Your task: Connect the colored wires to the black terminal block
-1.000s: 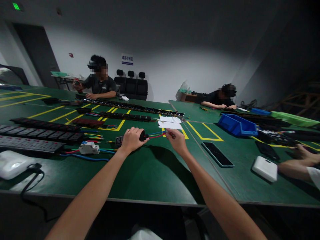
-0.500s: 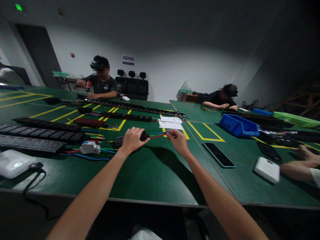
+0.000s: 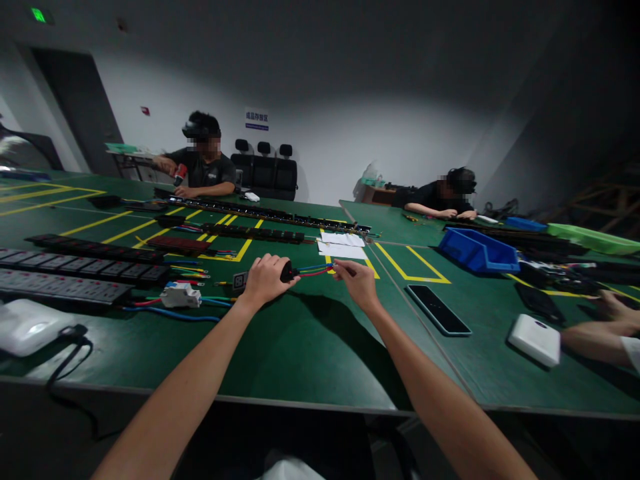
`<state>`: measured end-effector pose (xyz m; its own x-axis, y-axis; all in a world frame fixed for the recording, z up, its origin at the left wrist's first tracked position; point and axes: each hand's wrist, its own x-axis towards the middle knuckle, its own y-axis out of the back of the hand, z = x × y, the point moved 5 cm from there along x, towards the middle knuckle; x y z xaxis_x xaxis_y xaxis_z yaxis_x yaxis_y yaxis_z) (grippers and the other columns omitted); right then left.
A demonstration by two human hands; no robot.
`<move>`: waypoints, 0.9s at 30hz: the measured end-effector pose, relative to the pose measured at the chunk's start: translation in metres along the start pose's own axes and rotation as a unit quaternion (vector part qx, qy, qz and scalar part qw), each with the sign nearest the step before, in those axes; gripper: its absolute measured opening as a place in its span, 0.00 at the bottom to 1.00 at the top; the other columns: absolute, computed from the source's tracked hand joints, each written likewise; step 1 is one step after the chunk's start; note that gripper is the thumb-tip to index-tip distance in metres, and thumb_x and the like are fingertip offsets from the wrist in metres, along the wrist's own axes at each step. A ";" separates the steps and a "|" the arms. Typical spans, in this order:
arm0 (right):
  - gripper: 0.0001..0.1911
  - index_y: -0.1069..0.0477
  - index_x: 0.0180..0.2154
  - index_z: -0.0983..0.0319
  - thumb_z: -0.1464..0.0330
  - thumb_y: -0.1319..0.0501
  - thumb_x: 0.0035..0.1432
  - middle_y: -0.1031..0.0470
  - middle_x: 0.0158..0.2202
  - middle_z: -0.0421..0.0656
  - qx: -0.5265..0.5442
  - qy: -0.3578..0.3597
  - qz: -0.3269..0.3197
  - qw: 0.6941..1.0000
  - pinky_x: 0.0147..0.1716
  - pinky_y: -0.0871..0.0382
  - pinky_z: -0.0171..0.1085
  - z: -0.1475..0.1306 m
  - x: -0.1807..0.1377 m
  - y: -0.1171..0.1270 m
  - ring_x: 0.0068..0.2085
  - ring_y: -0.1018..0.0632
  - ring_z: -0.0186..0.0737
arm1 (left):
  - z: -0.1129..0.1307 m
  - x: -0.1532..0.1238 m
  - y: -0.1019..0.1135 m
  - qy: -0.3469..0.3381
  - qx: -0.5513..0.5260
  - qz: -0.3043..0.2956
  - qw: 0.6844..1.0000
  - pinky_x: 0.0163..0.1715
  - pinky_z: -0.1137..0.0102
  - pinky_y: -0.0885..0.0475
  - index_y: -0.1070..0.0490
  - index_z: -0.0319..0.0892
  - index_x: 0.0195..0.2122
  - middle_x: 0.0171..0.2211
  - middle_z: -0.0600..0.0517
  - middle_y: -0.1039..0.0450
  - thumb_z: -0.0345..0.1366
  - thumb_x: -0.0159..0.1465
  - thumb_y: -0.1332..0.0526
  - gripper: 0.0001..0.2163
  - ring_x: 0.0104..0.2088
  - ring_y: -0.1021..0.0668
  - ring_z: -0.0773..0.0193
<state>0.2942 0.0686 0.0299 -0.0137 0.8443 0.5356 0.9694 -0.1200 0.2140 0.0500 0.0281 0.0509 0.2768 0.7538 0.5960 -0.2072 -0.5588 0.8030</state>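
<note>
My left hand (image 3: 267, 280) is wrapped over a small black socket module (image 3: 287, 272), and its palm covers most of it. Blue, red and green wires (image 3: 313, 270) run from the module's right end. At their far tips, my right hand (image 3: 354, 277) pinches the wire ends between thumb and fingertips. A grey socket face (image 3: 239, 281) shows just left of my left hand. Nearby on the left lie long power strips (image 3: 65, 285) and a white circuit breaker (image 3: 180, 295) with red, blue and green wires.
White papers (image 3: 343, 245) lie beyond my hands. To the right are a phone (image 3: 437, 309), a white power bank (image 3: 535, 339) and a blue bin (image 3: 477, 251). A co-worker's arm (image 3: 600, 340) rests at the right edge. Two people sit across the green table (image 3: 300, 360), one holding a red drill (image 3: 181, 175).
My hands stay almost in place, the right fingers shifting only slightly at the wire ends. Across the table, the person's drill has moved a little.
</note>
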 end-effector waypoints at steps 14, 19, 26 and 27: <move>0.19 0.21 0.37 0.64 0.56 0.31 0.49 0.21 0.27 0.44 0.102 -0.078 -0.021 0.991 0.29 0.25 0.38 0.014 0.004 -0.004 0.26 0.22 0.39 | 0.003 -0.001 -0.001 -0.007 0.013 -0.001 1.000 0.42 0.59 0.34 0.27 0.42 0.48 0.42 0.43 0.24 0.54 0.64 0.40 0.21 0.44 0.26 0.50; 0.23 0.22 0.44 0.66 0.57 0.30 0.49 0.22 0.26 0.42 0.115 -0.089 -0.035 0.989 0.28 0.26 0.37 0.017 0.004 -0.005 0.26 0.23 0.37 | 0.002 -0.001 -0.001 -0.006 0.004 -0.001 1.000 0.42 0.59 0.34 0.27 0.42 0.47 0.42 0.43 0.24 0.54 0.64 0.40 0.21 0.44 0.26 0.50; 0.26 0.20 0.40 0.65 0.52 0.29 0.46 0.21 0.28 0.45 0.119 -0.120 -0.047 0.985 0.29 0.24 0.39 0.021 0.003 -0.007 0.27 0.22 0.38 | 0.002 -0.001 -0.001 -0.003 -0.007 -0.005 1.000 0.44 0.59 0.33 0.27 0.42 0.48 0.43 0.43 0.24 0.54 0.64 0.40 0.21 0.44 0.26 0.50; 0.26 0.20 0.39 0.65 0.51 0.29 0.46 0.21 0.28 0.45 0.122 -0.121 -0.051 0.984 0.29 0.24 0.39 0.021 0.003 -0.007 0.27 0.22 0.38 | 0.002 -0.001 -0.001 -0.003 -0.008 -0.007 1.000 0.44 0.58 0.33 0.27 0.42 0.48 0.43 0.43 0.24 0.54 0.64 0.41 0.21 0.44 0.26 0.50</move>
<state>0.2925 0.0830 0.0130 -0.0832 0.9490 0.3042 0.9964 0.0750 0.0387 0.0517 0.0271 0.0497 0.2861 0.7589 0.5850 -0.2175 -0.5432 0.8110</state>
